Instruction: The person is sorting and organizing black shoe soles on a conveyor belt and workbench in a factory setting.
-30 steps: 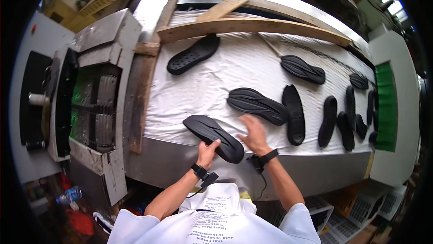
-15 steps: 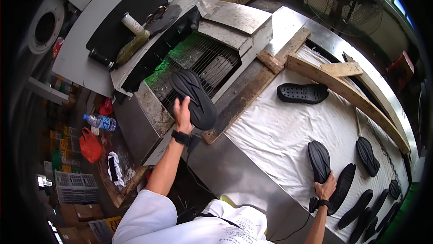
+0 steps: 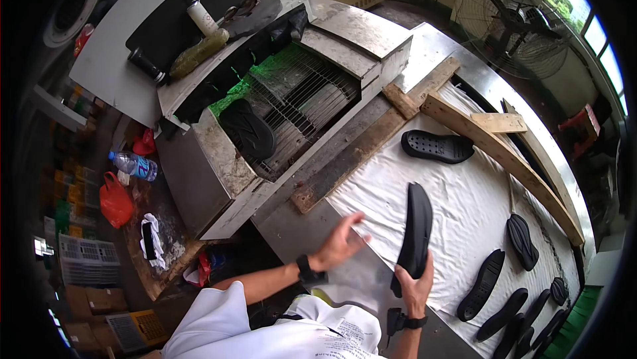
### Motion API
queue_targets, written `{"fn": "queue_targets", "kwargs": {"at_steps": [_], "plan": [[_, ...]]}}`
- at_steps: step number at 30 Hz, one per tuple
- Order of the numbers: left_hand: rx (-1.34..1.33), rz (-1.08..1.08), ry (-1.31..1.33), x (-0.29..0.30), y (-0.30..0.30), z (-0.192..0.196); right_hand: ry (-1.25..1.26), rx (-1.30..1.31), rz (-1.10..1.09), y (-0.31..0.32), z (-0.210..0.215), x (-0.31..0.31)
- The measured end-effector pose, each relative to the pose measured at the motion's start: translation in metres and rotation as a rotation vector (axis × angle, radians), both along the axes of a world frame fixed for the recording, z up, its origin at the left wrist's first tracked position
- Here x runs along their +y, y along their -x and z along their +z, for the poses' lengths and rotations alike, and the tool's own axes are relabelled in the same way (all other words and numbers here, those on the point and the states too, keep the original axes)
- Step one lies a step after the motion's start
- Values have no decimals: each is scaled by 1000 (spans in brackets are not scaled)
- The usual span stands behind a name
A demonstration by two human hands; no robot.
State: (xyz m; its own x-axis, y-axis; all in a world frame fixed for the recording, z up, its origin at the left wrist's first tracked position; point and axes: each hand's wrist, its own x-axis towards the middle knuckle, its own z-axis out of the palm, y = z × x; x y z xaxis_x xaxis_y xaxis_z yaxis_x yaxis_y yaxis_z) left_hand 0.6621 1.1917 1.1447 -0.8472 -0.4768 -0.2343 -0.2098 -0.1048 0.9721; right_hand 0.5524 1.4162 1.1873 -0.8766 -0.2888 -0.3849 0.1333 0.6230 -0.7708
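Gripped by its heel end, a black shoe sole (image 3: 415, 229) is raised on edge over the white cloth in my right hand (image 3: 417, 286). My left hand (image 3: 338, 245) has its fingers spread with nothing in them, just left of that sole. Another black sole (image 3: 249, 130) lies on the wire grid conveyor (image 3: 302, 107) at the mouth of the green-lit machine. On the white cloth (image 3: 371, 183) a sole with a dotted face (image 3: 438, 146) rests near the wooden bars, and several more soles (image 3: 482, 285) lie toward the right.
Wooden bars (image 3: 504, 153) cross the far side of the cloth-covered table. A wooden board (image 3: 358, 153) runs between cloth and machine. On the machine's top are a white spool (image 3: 202, 17) and a dark bottle (image 3: 146, 65). A fan (image 3: 511, 20) stands behind; a red bag (image 3: 116, 201) hangs left.
My left hand has let go of its sole, now on the grid, and come back toward me. My right hand has lifted its sole off the cloth and moved it left.
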Motion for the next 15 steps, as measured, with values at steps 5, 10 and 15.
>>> {"fn": "queue_targets", "kwargs": {"at_steps": [5, 10, 15], "plan": [[75, 121, -419, 64, 15, 17, -108, 331, 340, -32, 20, -54], [113, 391, -298, -97, 45, -13, 28, 19, 285, -21, 9, -29], [-133, 738, 373, -339, 56, -65, -103, -72, 260, -24, -25, 2]]}}
